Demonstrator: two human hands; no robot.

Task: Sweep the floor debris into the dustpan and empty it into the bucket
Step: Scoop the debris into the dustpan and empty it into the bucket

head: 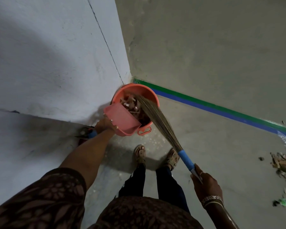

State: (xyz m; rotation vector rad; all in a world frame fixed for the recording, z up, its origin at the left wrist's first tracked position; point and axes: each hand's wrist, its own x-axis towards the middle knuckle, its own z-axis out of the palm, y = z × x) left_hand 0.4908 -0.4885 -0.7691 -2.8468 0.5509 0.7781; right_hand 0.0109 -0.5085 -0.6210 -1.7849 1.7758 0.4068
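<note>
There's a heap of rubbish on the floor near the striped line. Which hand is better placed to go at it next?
The right hand, probably. It grips the broom, and the debris heap lies on that side. The left hand holds the dustpan tipped over the bucket.

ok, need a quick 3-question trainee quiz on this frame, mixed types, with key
1. True or false: the left hand holds the pink plastic dustpan tilted over the orange plastic bucket.
2. The right hand grips: A) the bucket; B) the blue-wrapped handle of the straw broom; C) nothing.
3. Where on the grey concrete floor does a debris pile lie?
Key: 1 true; 2 B; 3 at the right edge of the view, beyond the right hand.
</note>
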